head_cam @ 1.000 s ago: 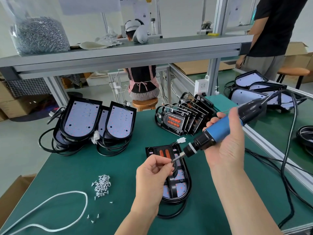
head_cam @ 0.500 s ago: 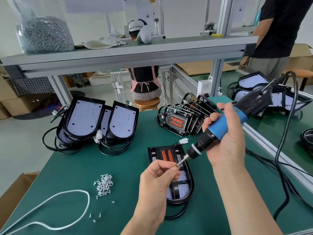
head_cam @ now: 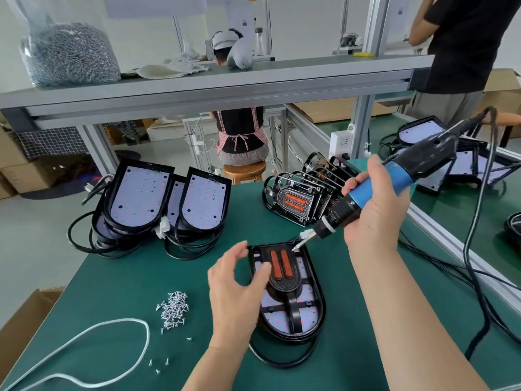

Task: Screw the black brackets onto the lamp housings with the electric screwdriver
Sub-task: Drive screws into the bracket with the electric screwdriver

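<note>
Blue-handled electric screwdriver [head_cam: 389,179], gripped in the right hand [head_cam: 372,213], slants down-left; its bit meets the upper-right corner of the black bracket [head_cam: 282,273] on the centre-frame lamp housing [head_cam: 317,306]. Left hand [head_cam: 234,286] touches the bracket's left side, fingers loosely spread, holding nothing.

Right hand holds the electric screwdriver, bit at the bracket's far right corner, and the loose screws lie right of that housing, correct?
No. The head view shows the loose screws on the green mat left of the lamp housing, not right. The rest holds: the right hand grips the electric screwdriver, bit at the far right corner of the black bracket.
</note>
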`<state>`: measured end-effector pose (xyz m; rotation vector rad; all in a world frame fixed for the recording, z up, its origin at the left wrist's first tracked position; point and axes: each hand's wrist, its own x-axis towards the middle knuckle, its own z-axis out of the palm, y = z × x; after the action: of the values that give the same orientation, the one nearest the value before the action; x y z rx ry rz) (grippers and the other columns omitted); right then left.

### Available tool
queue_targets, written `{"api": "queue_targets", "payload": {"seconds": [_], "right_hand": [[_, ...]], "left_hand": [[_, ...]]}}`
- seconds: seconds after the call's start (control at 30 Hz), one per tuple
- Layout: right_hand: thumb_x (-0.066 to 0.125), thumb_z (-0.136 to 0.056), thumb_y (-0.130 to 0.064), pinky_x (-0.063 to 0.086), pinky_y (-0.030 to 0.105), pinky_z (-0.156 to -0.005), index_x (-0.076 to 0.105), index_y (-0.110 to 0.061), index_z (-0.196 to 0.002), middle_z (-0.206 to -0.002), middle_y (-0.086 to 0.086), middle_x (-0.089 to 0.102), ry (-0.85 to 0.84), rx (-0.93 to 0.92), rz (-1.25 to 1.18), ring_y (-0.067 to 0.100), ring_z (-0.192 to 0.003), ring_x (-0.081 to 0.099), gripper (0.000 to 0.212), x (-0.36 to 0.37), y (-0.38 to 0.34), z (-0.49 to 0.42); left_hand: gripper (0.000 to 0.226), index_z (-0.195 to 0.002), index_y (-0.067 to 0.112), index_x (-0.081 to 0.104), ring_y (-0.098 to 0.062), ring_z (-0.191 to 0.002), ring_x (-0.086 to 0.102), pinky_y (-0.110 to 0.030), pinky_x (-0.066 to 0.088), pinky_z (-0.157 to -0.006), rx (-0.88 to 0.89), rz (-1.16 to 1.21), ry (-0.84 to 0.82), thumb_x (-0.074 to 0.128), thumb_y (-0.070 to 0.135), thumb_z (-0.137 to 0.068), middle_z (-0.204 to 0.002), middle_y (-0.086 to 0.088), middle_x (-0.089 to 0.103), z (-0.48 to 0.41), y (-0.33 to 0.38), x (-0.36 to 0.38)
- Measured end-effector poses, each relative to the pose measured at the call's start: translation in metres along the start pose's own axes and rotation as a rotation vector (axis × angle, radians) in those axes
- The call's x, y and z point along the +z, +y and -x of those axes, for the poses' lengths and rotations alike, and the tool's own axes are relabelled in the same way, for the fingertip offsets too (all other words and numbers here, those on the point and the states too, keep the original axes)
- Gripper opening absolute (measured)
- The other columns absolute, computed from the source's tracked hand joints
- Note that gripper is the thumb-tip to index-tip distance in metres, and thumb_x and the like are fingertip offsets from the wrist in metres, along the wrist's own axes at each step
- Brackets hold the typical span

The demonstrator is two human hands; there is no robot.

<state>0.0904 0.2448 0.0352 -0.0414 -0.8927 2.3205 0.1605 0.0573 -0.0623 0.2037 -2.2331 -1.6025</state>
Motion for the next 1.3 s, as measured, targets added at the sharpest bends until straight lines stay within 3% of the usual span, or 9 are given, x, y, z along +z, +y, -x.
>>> {"api": "queue_targets", "payload": {"seconds": [0.07, 0.13, 0.2, 0.3, 0.47, 0.67, 1.13, 1.3], "right_hand": [[0.073, -0.089, -0.014, 0.048, 0.029, -0.055, 0.049, -0.01, -0.099, -0.067, 0.001, 0.053, 0.019, -0.041, 0.051, 0.017, -0.053, 0.052, 0.026, 0.003, 0.004, -0.012], [0.074, -0.086, -0.015, 0.05, 0.03, -0.056, 0.049, -0.009, -0.1, -0.068, 0.001, 0.054, 0.023, -0.076, 0.119, 0.016, -0.053, 0.053, 0.029, 0.005, 0.011, -0.023], [0.074, -0.087, -0.015, 0.051, 0.029, -0.057, 0.05, -0.01, -0.1, -0.07, 0.001, 0.054, -0.002, -0.092, 0.189, 0.015, -0.051, 0.054, 0.028, 0.007, 0.02, -0.031], [0.075, -0.086, -0.017, 0.051, 0.028, -0.055, 0.051, -0.011, -0.102, -0.077, 0.006, 0.056, -0.054, -0.09, 0.278, 0.015, -0.05, 0.056, 0.03, 0.007, 0.034, -0.035], [0.075, -0.084, -0.021, 0.051, 0.031, -0.056, 0.051, -0.019, -0.095, -0.073, 0.003, 0.056, -0.159, -0.097, 0.369, 0.016, -0.05, 0.056, 0.027, 0.005, 0.052, -0.033], [0.076, -0.084, -0.022, 0.051, 0.028, -0.052, 0.052, -0.022, -0.095, -0.069, -0.005, 0.058, -0.2, -0.121, 0.44, 0.017, -0.049, 0.056, 0.026, 0.003, 0.061, -0.03], [0.075, -0.086, -0.022, 0.053, 0.028, -0.056, 0.053, -0.02, -0.093, -0.068, -0.012, 0.059, -0.223, -0.094, 0.523, 0.016, -0.051, 0.058, 0.024, -0.002, 0.074, -0.03], [0.075, -0.088, -0.018, 0.056, 0.031, -0.057, 0.056, -0.013, -0.094, -0.069, -0.004, 0.059, -0.232, -0.075, 0.539, 0.015, -0.052, 0.058, 0.021, -0.001, 0.075, -0.029]], "left_hand": [[0.058, -0.13, 0.031, 0.049, -0.01, -0.117, 0.048, -0.028, 0.039, -0.097, -0.189, -0.02, 0.001, 0.075, 0.044, -0.08, -0.12, 0.013, 0.051, -0.007, -0.008, -0.001], [0.075, -0.137, 0.02, 0.041, -0.014, -0.106, 0.054, -0.034, 0.043, -0.095, -0.346, -0.093, -0.105, 0.074, 0.054, -0.079, -0.115, 0.001, 0.053, -0.016, -0.012, 0.001], [0.091, -0.14, 0.016, 0.034, -0.013, -0.099, 0.058, -0.036, 0.045, -0.09, -0.399, -0.164, -0.207, 0.072, 0.065, -0.074, -0.107, 0.0, 0.058, -0.024, -0.008, 0.004], [0.11, -0.138, 0.014, 0.032, -0.025, -0.113, 0.057, -0.042, 0.044, -0.102, -0.437, -0.252, -0.29, 0.067, 0.077, -0.054, -0.119, -0.003, 0.06, -0.032, 0.0, 0.014], [0.09, -0.116, 0.017, 0.052, -0.023, -0.109, 0.06, -0.046, 0.039, -0.107, -0.441, -0.314, -0.278, 0.063, 0.074, -0.047, -0.111, 0.003, 0.066, -0.034, 0.003, 0.024], [0.074, -0.104, 0.024, 0.056, -0.018, -0.099, 0.063, -0.047, 0.036, -0.11, -0.455, -0.214, -0.268, 0.068, 0.07, -0.046, -0.098, 0.01, 0.069, -0.034, 0.0, 0.026], [0.07, -0.102, 0.027, 0.057, -0.01, -0.091, 0.061, -0.047, 0.035, -0.11, -0.431, -0.216, -0.278, 0.067, 0.07, -0.048, -0.092, 0.014, 0.07, -0.034, 0.002, 0.027], [0.068, -0.099, 0.027, 0.056, -0.005, -0.089, 0.058, -0.047, 0.032, -0.11, -0.417, -0.225, -0.279, 0.066, 0.071, -0.049, -0.092, 0.014, 0.07, -0.033, 0.001, 0.028]]}}
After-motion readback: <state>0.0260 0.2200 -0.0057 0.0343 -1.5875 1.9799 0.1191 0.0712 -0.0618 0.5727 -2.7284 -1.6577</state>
